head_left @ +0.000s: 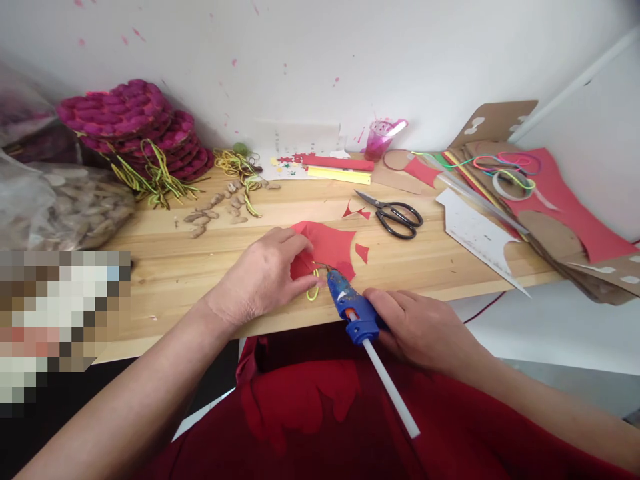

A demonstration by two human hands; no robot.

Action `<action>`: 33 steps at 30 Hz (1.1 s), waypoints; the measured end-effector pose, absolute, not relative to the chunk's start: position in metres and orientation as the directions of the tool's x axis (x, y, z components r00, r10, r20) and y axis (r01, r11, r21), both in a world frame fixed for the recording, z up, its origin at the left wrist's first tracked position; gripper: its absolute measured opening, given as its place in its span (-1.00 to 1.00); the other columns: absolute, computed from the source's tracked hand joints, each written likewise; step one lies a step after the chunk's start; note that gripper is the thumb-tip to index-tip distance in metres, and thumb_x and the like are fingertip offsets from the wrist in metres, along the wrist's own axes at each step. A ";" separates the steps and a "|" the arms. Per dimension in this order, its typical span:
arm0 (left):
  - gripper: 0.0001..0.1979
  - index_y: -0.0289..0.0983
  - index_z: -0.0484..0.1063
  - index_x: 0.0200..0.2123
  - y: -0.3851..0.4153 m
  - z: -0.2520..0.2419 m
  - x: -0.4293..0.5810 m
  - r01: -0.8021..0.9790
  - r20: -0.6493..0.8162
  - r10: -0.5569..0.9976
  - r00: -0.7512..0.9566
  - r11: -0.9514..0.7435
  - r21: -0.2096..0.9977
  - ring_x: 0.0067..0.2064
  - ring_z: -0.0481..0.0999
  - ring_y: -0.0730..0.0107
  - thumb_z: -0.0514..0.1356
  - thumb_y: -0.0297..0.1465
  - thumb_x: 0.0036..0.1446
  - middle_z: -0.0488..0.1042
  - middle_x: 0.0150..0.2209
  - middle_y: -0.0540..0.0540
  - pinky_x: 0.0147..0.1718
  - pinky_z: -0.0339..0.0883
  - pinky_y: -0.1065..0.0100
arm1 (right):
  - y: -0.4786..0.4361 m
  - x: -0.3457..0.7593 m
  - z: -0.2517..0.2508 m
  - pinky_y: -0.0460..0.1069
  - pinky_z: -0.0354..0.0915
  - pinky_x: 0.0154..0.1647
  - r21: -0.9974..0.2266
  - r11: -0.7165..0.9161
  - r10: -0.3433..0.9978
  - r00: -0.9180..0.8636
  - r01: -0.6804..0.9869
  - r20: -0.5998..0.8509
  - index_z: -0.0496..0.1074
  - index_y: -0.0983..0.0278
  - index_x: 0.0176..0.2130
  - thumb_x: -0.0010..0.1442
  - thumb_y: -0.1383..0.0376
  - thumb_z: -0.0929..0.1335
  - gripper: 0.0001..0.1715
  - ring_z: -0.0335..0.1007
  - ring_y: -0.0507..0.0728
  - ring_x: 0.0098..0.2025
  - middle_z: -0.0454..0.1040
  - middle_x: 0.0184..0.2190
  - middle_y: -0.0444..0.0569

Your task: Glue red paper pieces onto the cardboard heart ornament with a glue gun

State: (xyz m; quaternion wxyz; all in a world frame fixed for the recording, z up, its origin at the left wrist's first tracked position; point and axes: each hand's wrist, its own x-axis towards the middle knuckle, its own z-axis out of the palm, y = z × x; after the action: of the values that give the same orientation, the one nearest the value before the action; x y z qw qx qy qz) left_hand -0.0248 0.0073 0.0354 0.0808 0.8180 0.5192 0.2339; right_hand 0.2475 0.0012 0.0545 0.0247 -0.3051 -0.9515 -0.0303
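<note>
My right hand (420,323) is wrapped round the handle of a blue glue gun (354,310), whose white glue stick (391,388) points back toward me. The gun's tip is over the lower edge of a red paper piece (330,245) on the table. My left hand (265,270) rests on the left part of that paper, fingers curled over it. By its fingertips a yellow-green cord loop (313,292) hangs past the paper's lower edge. Whether the left fingertips pinch the cord is too small to tell.
Black scissors (400,219) and red scraps (362,253) lie beyond the paper. Peanuts (201,219) and stacked magenta pieces (135,127) are at the left, beside a plastic bag (70,207). Cardboard (550,250), a tape roll (513,185) and white board (477,233) are at the right.
</note>
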 end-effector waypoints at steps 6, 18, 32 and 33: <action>-0.76 -0.32 0.43 -0.15 0.006 0.038 -0.018 0.849 0.280 0.901 0.332 -0.415 0.327 -0.14 0.50 0.11 0.26 -0.28 0.21 0.51 -0.20 -0.21 -0.09 0.41 0.12 | -0.001 0.246 0.056 0.01 0.20 -0.49 0.010 0.791 0.612 -0.791 0.612 0.013 0.42 0.29 -0.15 0.37 0.19 0.28 -0.77 0.60 0.22 -0.38 0.64 -0.34 0.03; -0.75 -0.33 0.53 -0.29 0.018 0.041 -0.016 0.848 0.244 0.855 0.457 -0.502 0.172 -0.22 0.50 0.18 0.14 -0.32 0.36 0.52 -0.29 -0.17 -0.16 0.42 0.19 | -0.003 0.244 0.058 0.00 0.14 -0.48 0.016 0.777 0.630 -0.777 0.630 0.016 0.42 0.29 -0.14 0.33 0.22 0.33 -0.82 0.59 0.23 -0.37 0.62 -0.37 0.00; -0.77 -0.30 0.50 -0.31 0.015 0.041 -0.014 0.796 0.266 0.760 0.593 -0.602 -0.053 -0.23 0.48 0.22 0.08 -0.44 0.38 0.49 -0.31 -0.13 -0.17 0.42 0.21 | -0.002 0.242 0.056 0.00 0.10 -0.48 0.044 0.808 0.584 -0.808 0.588 0.075 0.41 0.27 -0.17 0.36 0.21 0.29 -0.81 0.54 0.19 -0.40 0.60 -0.39 -0.01; -0.78 -0.30 0.50 -0.29 0.015 0.041 -0.014 0.796 0.269 0.760 0.592 -0.604 -0.047 -0.21 0.49 0.21 0.08 -0.45 0.38 0.50 -0.30 -0.14 -0.15 0.42 0.21 | -0.002 0.242 0.056 0.00 0.11 -0.48 0.046 0.811 0.578 -0.812 0.583 0.086 0.42 0.28 -0.17 0.37 0.21 0.28 -0.80 0.54 0.19 -0.41 0.59 -0.40 -0.02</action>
State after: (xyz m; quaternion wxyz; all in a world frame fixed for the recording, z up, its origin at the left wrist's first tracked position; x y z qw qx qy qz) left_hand -0.0140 0.0149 0.0408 -0.0812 0.8885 0.4378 0.1114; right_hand 0.2418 -0.0016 0.0559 0.0340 -0.3050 -0.9511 -0.0353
